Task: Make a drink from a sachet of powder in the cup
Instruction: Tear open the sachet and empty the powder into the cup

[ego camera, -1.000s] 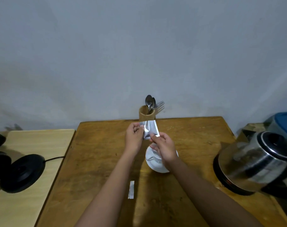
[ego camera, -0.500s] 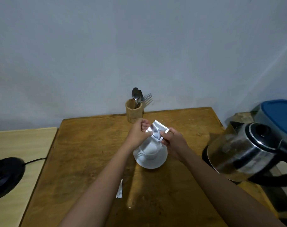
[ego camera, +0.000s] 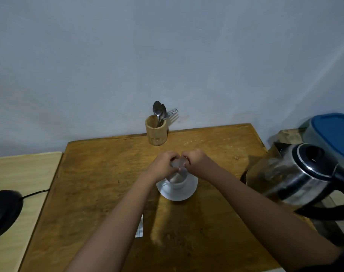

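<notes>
Both hands were raised together directly above the white cup (ego camera: 177, 183), each one closed on an upper edge of the silver sachet (ego camera: 178, 169). The left hand (ego camera: 163, 165) pinched the sachet's left side and the right hand (ego camera: 196, 161) pinched its right side, with the knuckles of the two nearly touching. The sachet hung between them, blurred, its lower end pointing down into the mouth of the cup; whether powder was leaving it could not be told. The cup stood on a white saucer (ego camera: 185, 195) just below the hands, on the wooden table (ego camera: 100, 173). Beyond the hands, against the wall, stood a wooden holder (ego camera: 156, 133) with spoons and a fork upright in it. To the right of the right forearm stood a steel kettle (ego camera: 296, 173) with a black handle, and behind it a container with a blue lid (ego camera: 336, 132). Beside the left forearm, near the person, a small torn strip (ego camera: 139, 229) lay flat on the table
</notes>
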`<state>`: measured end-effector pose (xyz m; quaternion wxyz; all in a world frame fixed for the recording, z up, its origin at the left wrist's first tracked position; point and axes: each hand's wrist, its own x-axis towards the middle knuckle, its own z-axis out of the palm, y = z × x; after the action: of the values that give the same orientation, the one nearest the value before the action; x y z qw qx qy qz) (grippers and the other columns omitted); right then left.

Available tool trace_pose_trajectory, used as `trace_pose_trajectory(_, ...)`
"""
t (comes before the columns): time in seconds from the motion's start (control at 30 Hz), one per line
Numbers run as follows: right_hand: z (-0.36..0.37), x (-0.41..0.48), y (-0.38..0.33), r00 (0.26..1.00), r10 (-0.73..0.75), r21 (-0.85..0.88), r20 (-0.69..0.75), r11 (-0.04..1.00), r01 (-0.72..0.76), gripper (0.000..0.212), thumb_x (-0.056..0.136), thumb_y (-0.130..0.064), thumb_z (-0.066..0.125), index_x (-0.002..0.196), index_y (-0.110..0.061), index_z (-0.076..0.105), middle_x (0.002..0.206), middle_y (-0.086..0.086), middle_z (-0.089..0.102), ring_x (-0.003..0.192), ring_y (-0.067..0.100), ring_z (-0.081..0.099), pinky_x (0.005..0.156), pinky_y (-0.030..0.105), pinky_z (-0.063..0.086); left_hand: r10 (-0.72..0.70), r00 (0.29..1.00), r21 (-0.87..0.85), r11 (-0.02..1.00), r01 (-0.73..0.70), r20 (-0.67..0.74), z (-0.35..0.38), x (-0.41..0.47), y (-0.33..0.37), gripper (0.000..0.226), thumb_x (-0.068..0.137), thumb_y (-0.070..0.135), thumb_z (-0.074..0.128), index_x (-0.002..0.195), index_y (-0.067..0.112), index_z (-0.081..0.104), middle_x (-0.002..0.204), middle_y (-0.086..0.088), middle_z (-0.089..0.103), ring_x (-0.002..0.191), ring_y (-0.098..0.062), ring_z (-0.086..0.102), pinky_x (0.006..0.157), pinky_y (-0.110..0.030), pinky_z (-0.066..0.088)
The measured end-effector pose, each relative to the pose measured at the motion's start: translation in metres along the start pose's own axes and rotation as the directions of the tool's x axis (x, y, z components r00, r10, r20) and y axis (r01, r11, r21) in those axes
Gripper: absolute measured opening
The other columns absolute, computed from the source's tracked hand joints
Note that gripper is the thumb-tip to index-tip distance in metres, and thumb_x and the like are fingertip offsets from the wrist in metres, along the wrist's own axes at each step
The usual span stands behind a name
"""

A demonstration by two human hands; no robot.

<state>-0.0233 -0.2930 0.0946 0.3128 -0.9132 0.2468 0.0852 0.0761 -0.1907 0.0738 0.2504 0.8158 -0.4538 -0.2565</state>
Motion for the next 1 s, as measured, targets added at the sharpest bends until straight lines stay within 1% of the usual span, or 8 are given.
trace_pose_trajectory(0.1, -0.005, 0.003, -0.013, 0.996, 0.007, -0.181, 0.089, 0.984, 0.009, 0.02, 0.086, -0.012, 0.054, 0.104, -0.006, 0.058, 0.102, 0.017, 0.059, 0.089, 0.028, 0.054, 0.068, 0.029, 0.036, 0.016, 1.0, -0.054, 0.998, -0.016, -0.004, -0.003, -0.005, -0.005, 0.006, 0.077, 0.007, 0.066, 0.083, 0.009, 0.064, 0.078, -0.003, 0.056, 0.076, -0.016, 0.049, 0.068, -0.029, 0.039)
trace_pose_trajectory(0.23, -0.007, 0.007, -0.021, 0.993, -0.013, -0.244, 0.114, 0.969, 0.041, 0.011, 0.086, -0.011, 0.056, 0.096, -0.01, 0.06, 0.092, 0.013, 0.052, 0.08, 0.022, 0.047, 0.056, 0.027, 0.035, -0.022, 1.0, -0.127, 0.992, 0.021, -0.006, -0.003, -0.007, -0.014, 0.022, 0.079, 0.006, 0.066, 0.062, 0.019, 0.06, 0.057, 0.005, 0.047, 0.063, -0.013, 0.044, 0.058, -0.024, 0.034)
trace_pose_trajectory(0.4, -0.008, 0.007, -0.017, 0.997, 0.034, -0.254, 0.067, 0.967, -0.016, 0.014, 0.086, -0.012, 0.057, 0.076, -0.019, 0.05, 0.09, 0.005, 0.049, 0.083, 0.022, 0.049, 0.068, 0.03, 0.037, -0.104, 0.991, -0.349, 0.934, 0.07, -0.08, 0.003, -0.01, -0.024, 0.032, 0.076, 0.004, 0.069, 0.054, 0.015, 0.049, 0.053, 0.003, 0.038, 0.056, -0.01, 0.036, 0.059, -0.022, 0.035)
trace_pose_trajectory(0.53, -0.008, 0.007, -0.016, 0.998, 0.059, -0.24, 0.023, 0.97, -0.051, 0.036, 0.088, -0.008, 0.053, 0.057, -0.022, 0.041, 0.096, 0.014, 0.06, 0.09, 0.029, 0.06, 0.07, 0.033, 0.043, -0.128, 0.988, -0.377, 0.922, 0.087, -0.086, 0.006, -0.01, -0.026, 0.019, 0.077, 0.002, 0.068, 0.063, 0.005, 0.057, 0.056, -0.001, 0.041, 0.059, -0.013, 0.04, 0.065, -0.023, 0.039)
trace_pose_trajectory(0.57, -0.008, 0.007, -0.017, 0.998, 0.059, -0.245, 0.013, 0.968, -0.054, 0.028, 0.087, -0.006, 0.053, 0.061, -0.018, 0.052, 0.101, 0.016, 0.064, 0.094, 0.031, 0.062, 0.073, 0.034, 0.046, -0.116, 0.99, -0.377, 0.923, 0.077, -0.082, 0.005, -0.01, -0.025, 0.005, 0.078, 0.001, 0.067, 0.075, 0.003, 0.064, 0.059, -0.001, 0.045, 0.061, -0.012, 0.044, 0.068, -0.024, 0.042)
trace_pose_trajectory(0.67, -0.01, 0.005, -0.023, 0.999, 0.043, -0.27, -0.011, 0.962, -0.044, 0.015, 0.086, -0.001, 0.055, 0.09, -0.004, 0.069, 0.104, 0.017, 0.067, 0.095, 0.032, 0.064, 0.072, 0.033, 0.046, -0.058, 0.996, -0.378, 0.925, 0.03, -0.063, 0.001, -0.011, -0.023, 0.023, 0.078, -0.002, 0.067, 0.099, 0.005, 0.069, 0.064, 0.006, 0.056, 0.058, 0.003, 0.053, 0.069, -0.016, 0.046)
trace_pose_trajectory(0.8, -0.012, 0.004, -0.026, 0.999, 0.026, -0.272, -0.02, 0.962, -0.03, 0.016, 0.085, 0.0, 0.055, 0.094, -0.002, 0.068, 0.101, 0.018, 0.067, 0.094, 0.033, 0.064, 0.069, 0.03, 0.042, -0.028, 0.996, -0.328, 0.945, 0.0, -0.081, -0.003, -0.012, -0.021, 0.016, 0.079, 0.005, 0.068, 0.095, 0.006, 0.071, 0.058, 0.004, 0.052, 0.064, -0.012, 0.051, 0.071, -0.026, 0.045)
trace_pose_trajectory(1.0, -0.013, 0.0, -0.024, 0.999, 0.04, -0.21, -0.013, 0.977, -0.041, 0.017, 0.087, -0.012, 0.059, 0.095, -0.001, 0.069, 0.092, 0.016, 0.066, 0.081, 0.025, 0.058, 0.067, 0.029, 0.04, -0.041, 0.991, -0.343, 0.939, -0.006, -0.129, -0.004, -0.016, -0.022, 0.013, 0.08, 0.004, 0.066, 0.092, 0.005, 0.071, 0.054, 0.006, 0.049, 0.057, -0.009, 0.044, 0.062, -0.022, 0.041)
